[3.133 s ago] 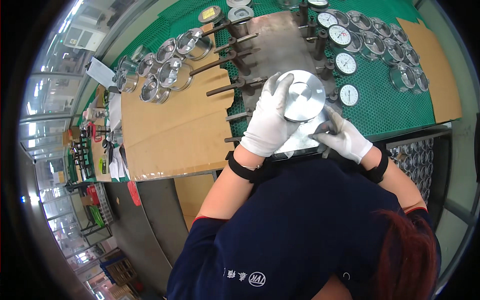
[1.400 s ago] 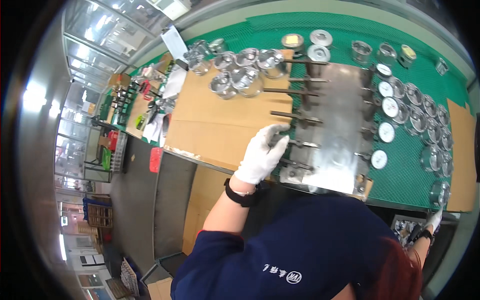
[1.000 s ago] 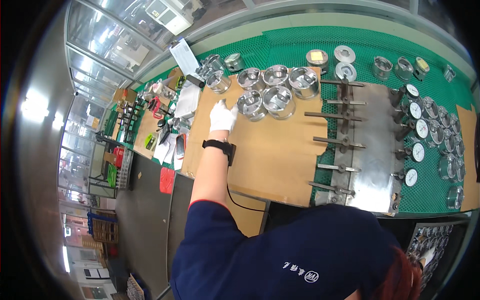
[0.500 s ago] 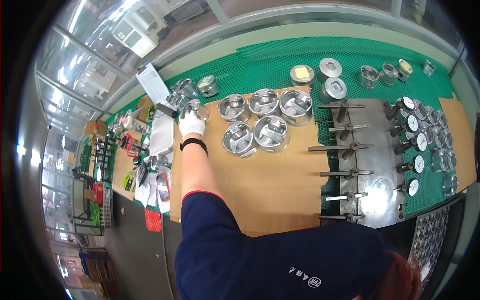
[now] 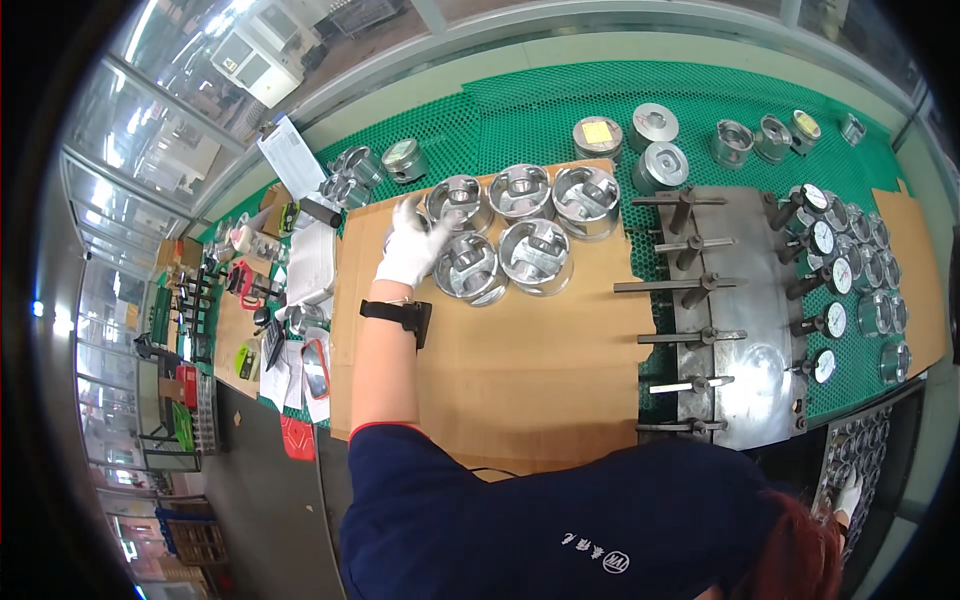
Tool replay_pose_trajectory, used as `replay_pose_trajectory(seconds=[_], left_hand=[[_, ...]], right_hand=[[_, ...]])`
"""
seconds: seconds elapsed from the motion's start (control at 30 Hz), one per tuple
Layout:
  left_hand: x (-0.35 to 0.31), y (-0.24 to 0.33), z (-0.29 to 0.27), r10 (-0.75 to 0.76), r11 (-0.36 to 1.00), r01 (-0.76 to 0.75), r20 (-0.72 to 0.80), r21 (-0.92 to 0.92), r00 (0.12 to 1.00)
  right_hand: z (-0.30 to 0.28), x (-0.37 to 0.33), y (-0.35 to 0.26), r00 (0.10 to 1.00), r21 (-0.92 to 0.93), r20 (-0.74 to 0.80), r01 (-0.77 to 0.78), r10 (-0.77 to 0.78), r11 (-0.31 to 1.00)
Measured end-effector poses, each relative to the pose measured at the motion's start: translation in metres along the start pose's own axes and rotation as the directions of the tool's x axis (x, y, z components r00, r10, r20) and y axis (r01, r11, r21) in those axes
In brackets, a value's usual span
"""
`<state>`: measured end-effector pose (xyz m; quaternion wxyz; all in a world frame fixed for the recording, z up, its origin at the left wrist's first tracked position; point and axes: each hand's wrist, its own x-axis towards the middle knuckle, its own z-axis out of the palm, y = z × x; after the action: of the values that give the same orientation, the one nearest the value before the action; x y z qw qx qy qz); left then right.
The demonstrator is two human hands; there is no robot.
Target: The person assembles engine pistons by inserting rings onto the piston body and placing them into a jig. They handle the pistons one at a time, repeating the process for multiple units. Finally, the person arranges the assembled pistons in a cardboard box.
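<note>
My left hand (image 5: pixel 412 258), in a white glove, is at the left end of a group of metal pistons on the brown cardboard (image 5: pixel 500 370). Its fingers are curled round one piston (image 5: pixel 391 236), which is mostly hidden behind the glove. Close by, to the right, several bare pistons (image 5: pixel 535 256) stand with their hollow sides up. Far down at the lower right my right hand (image 5: pixel 850 495), also gloved in white, is over a tray of pistons (image 5: pixel 862 450). Its fingers are too small to make out.
Right of the cardboard stands a steel fixture plate (image 5: pixel 740 300) with clamp bars and dial gauges (image 5: pixel 822 238). More pistons (image 5: pixel 661 167) line the green mat (image 5: pixel 560 95) at the back. Papers (image 5: pixel 312 262), a phone (image 5: pixel 315 368) and a clipboard (image 5: pixel 290 157) lie left.
My left hand has drawn the piston rightward onto the cardboard, beside the others. My right hand has come into view over the tray at the lower right. The view has shifted slightly.
</note>
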<state>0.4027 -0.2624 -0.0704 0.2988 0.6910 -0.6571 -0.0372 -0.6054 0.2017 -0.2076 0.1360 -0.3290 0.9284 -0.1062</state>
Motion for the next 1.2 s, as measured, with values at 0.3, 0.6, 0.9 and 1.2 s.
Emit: replay_pose_trajectory(seconds=[0.3,0.6,0.9,1.2], left_hand=[[0.023,0.08,0.002,-0.26,0.888,-0.021,0.538,0.459,0.802],[-0.014,0.104,-0.039,-0.39,0.796,0.03,0.474,0.605,0.79],[-0.157,0.139,-0.052,-0.177,0.905,-0.06,0.502,0.421,0.847],[-0.239,0.223,-0.022,0.23,0.893,-0.298,0.228,0.337,0.946]], right_hand=[[0.012,-0.009,-0.022,1.0,0.146,-0.025,0.004,0.0,0.989],[0.017,-0.011,-0.087,0.998,0.467,0.065,-0.022,-0.009,0.884],[0.006,0.054,-0.131,0.977,0.633,0.011,0.159,-0.215,0.757],[-0.053,0.037,-0.341,0.757,0.706,-0.051,0.489,-0.652,0.512]])
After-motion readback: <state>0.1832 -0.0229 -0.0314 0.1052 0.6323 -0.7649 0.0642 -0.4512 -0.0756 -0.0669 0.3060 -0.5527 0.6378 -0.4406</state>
